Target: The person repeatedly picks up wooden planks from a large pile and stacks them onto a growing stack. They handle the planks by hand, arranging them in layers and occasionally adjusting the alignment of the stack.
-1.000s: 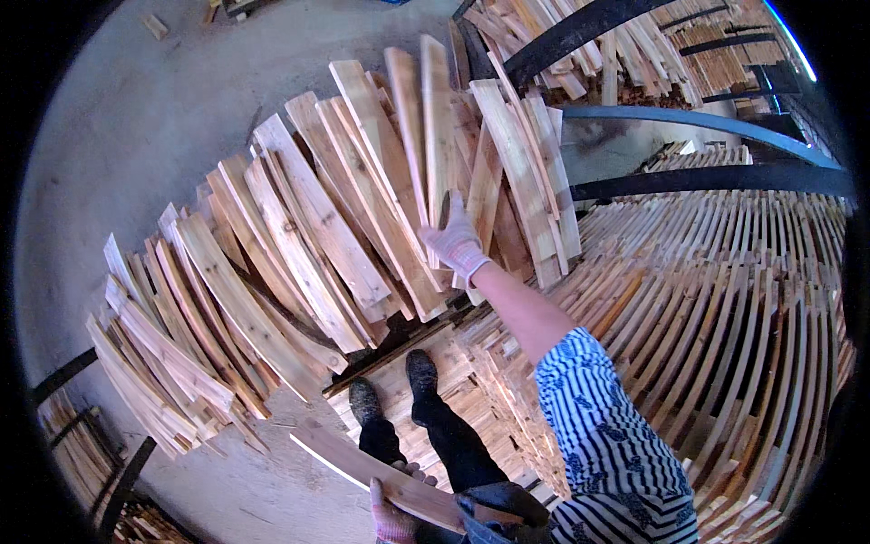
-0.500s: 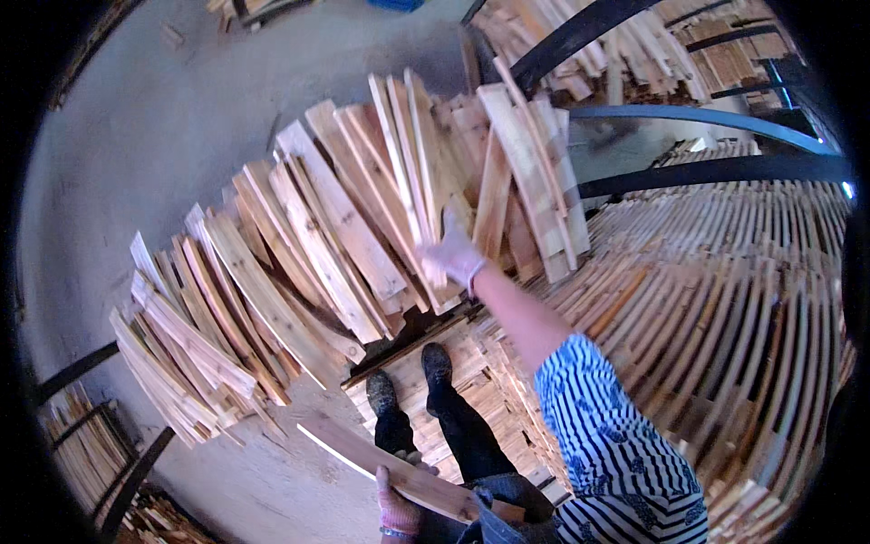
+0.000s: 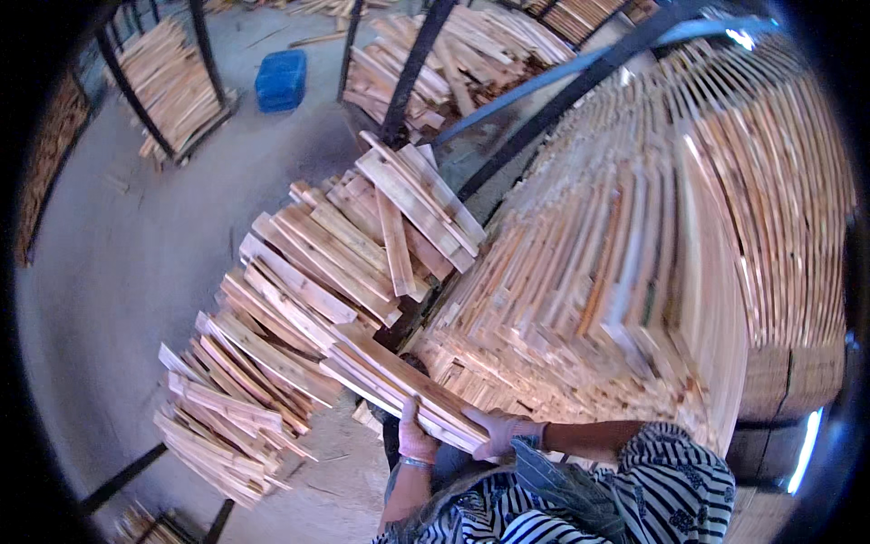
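Several narrow wooden boards [image 3: 391, 379], laid side by side, slant from my body toward the far left. My left hand [image 3: 417, 439], in a pale pinkish glove, is closed on their left side, with the thumb upright along the edge. At the near end, my right hand [image 3: 497, 432], gloved too, is wrapped around the boards; some of its fingers are hidden. Beyond the far ends of the held boards lies a loose pile of boards [image 3: 313, 276], overlapping at different angles.
To my right rises a big stack of boards [image 3: 580, 263] in tight rows. A blue bar [image 3: 580, 63] and dark metal posts [image 3: 419, 72] stand beyond it. Farther off are a blue container [image 3: 281, 82] and a rack of boards [image 3: 172, 82] on the grey floor [image 3: 136, 236].
My right hand has drawn back from the pile to the near end of the boards beside my left. Several boards are now held together instead of one. The view has swung to the right.
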Tool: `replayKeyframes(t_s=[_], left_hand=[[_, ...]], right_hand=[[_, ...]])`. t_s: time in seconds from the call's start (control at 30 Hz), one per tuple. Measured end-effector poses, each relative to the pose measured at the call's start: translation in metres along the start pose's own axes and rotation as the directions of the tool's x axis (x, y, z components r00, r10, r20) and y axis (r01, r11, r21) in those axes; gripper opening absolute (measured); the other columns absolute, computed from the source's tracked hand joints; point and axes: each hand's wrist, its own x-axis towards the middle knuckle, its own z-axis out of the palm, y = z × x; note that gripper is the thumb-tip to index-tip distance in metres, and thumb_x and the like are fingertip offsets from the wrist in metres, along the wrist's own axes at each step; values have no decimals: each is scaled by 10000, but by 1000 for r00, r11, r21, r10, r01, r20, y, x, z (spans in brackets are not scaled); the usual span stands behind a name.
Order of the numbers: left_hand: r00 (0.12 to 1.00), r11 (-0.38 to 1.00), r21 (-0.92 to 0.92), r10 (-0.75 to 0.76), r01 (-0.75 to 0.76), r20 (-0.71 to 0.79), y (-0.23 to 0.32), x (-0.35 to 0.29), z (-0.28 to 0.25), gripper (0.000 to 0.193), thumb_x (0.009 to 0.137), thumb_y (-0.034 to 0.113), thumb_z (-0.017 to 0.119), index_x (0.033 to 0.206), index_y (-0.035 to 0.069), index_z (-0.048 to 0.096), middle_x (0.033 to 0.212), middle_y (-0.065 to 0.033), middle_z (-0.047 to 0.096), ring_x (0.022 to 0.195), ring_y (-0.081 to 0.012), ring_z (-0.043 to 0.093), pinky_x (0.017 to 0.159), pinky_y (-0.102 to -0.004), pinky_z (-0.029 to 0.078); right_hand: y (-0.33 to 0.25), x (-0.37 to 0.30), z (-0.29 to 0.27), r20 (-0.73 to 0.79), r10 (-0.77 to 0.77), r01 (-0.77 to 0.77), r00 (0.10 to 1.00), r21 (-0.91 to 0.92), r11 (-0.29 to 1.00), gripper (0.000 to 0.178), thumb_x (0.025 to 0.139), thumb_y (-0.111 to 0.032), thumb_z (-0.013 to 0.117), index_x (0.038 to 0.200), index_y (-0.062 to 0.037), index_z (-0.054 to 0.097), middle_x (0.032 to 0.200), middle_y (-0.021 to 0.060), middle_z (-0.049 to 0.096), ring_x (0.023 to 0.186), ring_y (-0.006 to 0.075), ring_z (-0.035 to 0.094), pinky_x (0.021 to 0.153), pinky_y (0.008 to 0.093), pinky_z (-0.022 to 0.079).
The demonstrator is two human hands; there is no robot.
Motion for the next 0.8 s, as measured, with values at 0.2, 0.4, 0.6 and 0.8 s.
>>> replayKeyframes(t_s=[0.2,0.4,0.6,0.8], left_hand=[[979,959,233,129,-163,157,31,-100,96,508,810,366,721,1173,43,570,1148,-105,592,1086,-274,553,992,-429,435],[834,694,497,289,-521,470,75,-159,235,710,779,420,699,1314,20,457,1260,-143,517,1166,-311,495,1003,-469,407],[574,498,424,194,-757,796,8,-205,354,911,772,506,697,1425,0,312,1365,-185,433,1231,-343,456,1047,-481,379],[245,551,233,-54,-801,968,-86,-243,482,774,853,430,650,1414,-3,340,1368,-180,429,1246,-309,446,1048,-477,373]], right_hand=[[-30,-99,10,-316,-175,190,932,15,982,1020,707,-471,753,1495,-95,226,1314,293,443,1196,422,484,1020,432,395],[-55,-138,-33,-742,-542,595,394,-243,766,960,739,-463,763,1462,-44,290,1348,269,398,1230,417,442,1049,418,370],[-20,-228,-72,-792,-571,501,-214,-591,632,908,826,-449,688,1473,1,238,1318,305,415,1180,449,470,988,446,409],[21,-323,-114,-742,-480,258,-468,-635,728,950,806,-447,708,1486,-13,206,1310,296,417,1151,421,503,959,428,434]])
